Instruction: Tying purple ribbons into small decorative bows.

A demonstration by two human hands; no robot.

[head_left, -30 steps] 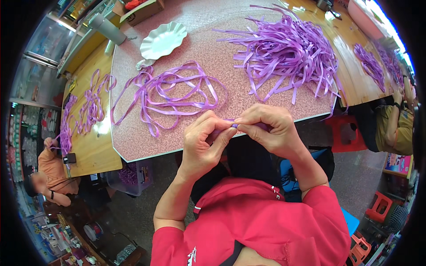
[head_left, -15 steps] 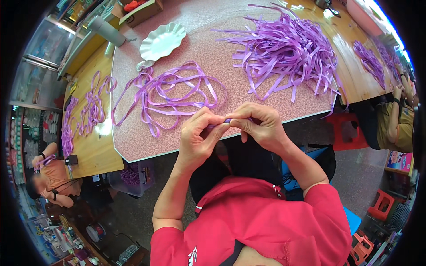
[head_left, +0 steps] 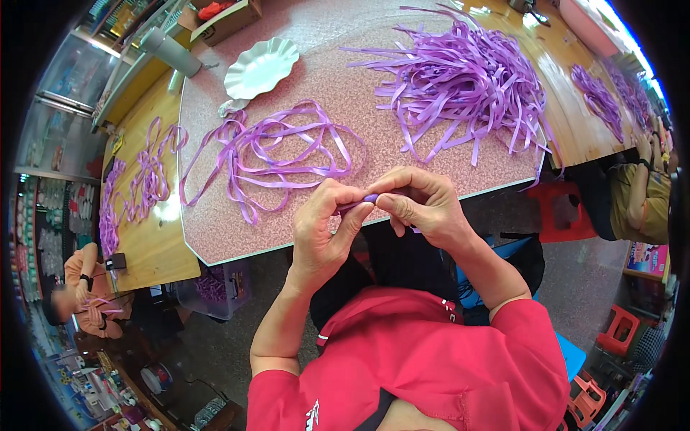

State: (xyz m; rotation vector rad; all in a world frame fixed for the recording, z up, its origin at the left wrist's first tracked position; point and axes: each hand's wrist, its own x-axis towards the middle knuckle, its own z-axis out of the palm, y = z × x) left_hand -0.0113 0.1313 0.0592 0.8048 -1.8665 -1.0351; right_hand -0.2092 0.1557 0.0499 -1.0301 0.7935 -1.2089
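Observation:
Just off the table's near edge, my left hand (head_left: 327, 219) and my right hand (head_left: 420, 205) meet fingertip to fingertip. Both pinch a short piece of purple ribbon (head_left: 369, 198), bunched small between thumbs and forefingers; most of it is hidden by the fingers. A bit of ribbon shows below my right fingers. Beyond my left hand, long loops of purple ribbon (head_left: 251, 171) lie loosely on the pink speckled table (head_left: 237, 241). Farther right rests a big heap of purple ribbon strips (head_left: 467, 86).
A scalloped pale dish (head_left: 260, 68) and a grey bottle (head_left: 171, 52) stand at the far left. More ribbon (head_left: 151, 176) lies on the wooden table there. People work at the left (head_left: 100, 287) and right (head_left: 643, 194). Red stools (head_left: 564, 215) stand right of the table.
My hands stay together, the fingertips shifting slightly and showing more of the purple ribbon. The co-worker at the left has brought both hands together with a ribbon.

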